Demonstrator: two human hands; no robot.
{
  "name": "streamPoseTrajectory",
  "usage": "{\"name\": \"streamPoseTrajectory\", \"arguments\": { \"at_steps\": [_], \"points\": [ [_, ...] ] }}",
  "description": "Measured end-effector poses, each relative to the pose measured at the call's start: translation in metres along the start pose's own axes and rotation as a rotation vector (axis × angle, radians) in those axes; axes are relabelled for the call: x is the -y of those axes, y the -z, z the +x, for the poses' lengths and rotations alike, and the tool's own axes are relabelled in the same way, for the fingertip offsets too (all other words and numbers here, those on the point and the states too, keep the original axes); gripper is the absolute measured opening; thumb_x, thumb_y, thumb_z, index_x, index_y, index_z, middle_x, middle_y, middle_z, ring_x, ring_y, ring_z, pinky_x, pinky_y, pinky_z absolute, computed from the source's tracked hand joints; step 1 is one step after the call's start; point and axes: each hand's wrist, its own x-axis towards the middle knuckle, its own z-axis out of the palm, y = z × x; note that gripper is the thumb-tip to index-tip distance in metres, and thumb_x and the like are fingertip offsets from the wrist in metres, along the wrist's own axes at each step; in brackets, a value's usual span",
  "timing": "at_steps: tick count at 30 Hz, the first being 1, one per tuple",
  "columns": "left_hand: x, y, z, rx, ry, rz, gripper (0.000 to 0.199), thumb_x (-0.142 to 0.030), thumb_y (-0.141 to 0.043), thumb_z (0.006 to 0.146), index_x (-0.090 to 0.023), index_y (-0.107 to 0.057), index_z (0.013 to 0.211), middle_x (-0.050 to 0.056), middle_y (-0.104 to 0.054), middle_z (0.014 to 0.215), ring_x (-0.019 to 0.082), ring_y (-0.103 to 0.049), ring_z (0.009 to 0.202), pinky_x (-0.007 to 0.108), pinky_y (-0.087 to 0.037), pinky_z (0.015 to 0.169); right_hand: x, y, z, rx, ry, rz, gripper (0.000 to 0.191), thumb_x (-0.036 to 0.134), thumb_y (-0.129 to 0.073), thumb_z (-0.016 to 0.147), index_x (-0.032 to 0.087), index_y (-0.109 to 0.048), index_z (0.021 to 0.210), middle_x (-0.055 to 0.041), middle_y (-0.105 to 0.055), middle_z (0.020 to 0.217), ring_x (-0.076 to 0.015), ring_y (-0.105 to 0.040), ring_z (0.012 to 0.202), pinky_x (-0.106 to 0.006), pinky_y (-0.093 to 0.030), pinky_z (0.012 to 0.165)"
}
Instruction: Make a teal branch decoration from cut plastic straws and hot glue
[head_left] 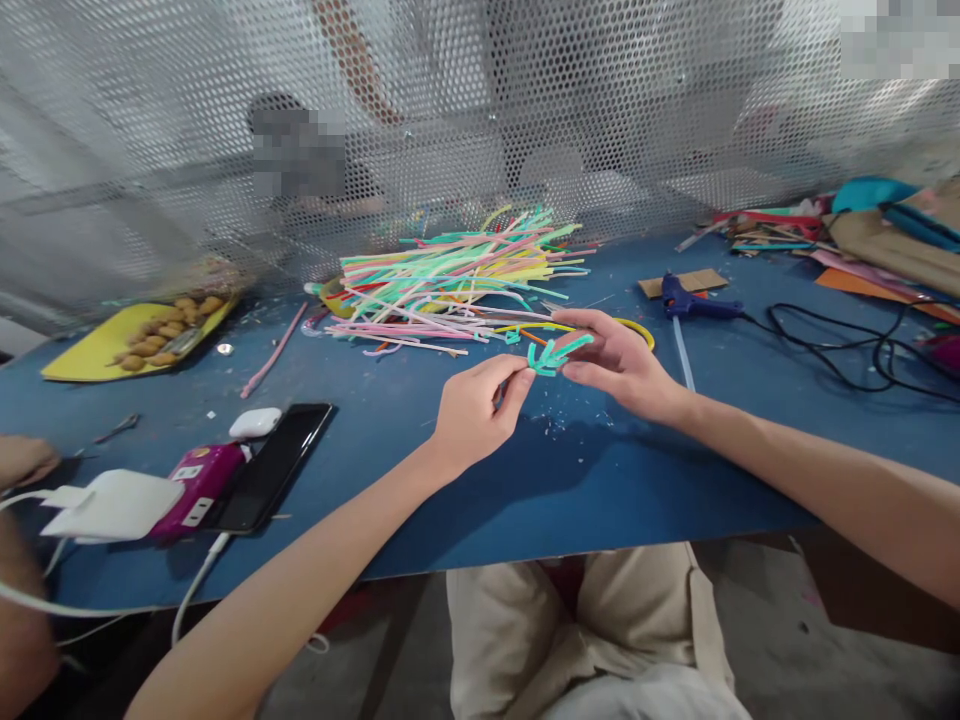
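A teal pipe cleaner piece (553, 357), bent into several short branches, is held above the blue table (465, 510). My left hand (476, 405) pinches its left end between thumb and fingertips. Curved around the other end is my right hand (626, 365), its thumb and fingers apart. Whether those fingers touch the piece I cannot tell. Just behind both hands lies a heap of pipe cleaners (457, 265) in pink, green, yellow and white. A yellow curved strip (637, 330) shows partly behind my right hand.
A purple glue gun (701, 300) with a black cord (832, 340) lies at right. At left are a yellow tray of brown nuts (90, 350), a phone (281, 465), a charger (124, 505) and another person's hand (26, 460). Perforated metal mesh (450, 120) stands behind.
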Motion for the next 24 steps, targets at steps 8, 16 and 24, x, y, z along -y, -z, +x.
{"name": "streamPoseTrajectory", "arguments": {
  "at_steps": [8,16,24],
  "points": [
    [0.001,-0.002,0.0,0.022,0.02,-0.017,0.026,-0.035,-0.052,0.103,-0.017,-0.069,0.098,-0.002,-0.061,0.069,0.009,-0.048,0.058,0.024,-0.036,0.058,0.003,-0.006,-0.003,-0.087,0.008,-0.12,0.06,0.037,-0.082,0.083,0.019,-0.057,0.134,-0.0015,-0.077,0.086,-0.0168,-0.071,0.078,-0.03,-0.054,0.068],
    [-0.001,-0.001,0.001,0.028,0.029,-0.046,0.025,-0.034,-0.052,0.103,-0.017,-0.067,0.094,-0.004,-0.053,0.066,0.008,-0.043,0.056,0.024,-0.034,0.058,0.007,-0.012,-0.005,-0.168,0.059,-0.235,0.067,0.037,-0.082,0.084,0.019,-0.054,0.142,-0.0023,-0.078,0.083,-0.0216,-0.074,0.083,-0.038,-0.059,0.077],
    [-0.003,-0.001,0.0,-0.01,-0.016,-0.06,0.022,-0.031,-0.055,0.102,-0.016,-0.066,0.09,-0.004,-0.051,0.063,0.008,-0.042,0.054,0.023,-0.034,0.056,0.003,-0.013,-0.005,-0.134,0.069,-0.22,0.07,0.038,-0.08,0.085,0.02,-0.052,0.146,-0.0026,-0.079,0.085,-0.0228,-0.075,0.088,-0.046,-0.057,0.096]
  ]
}}
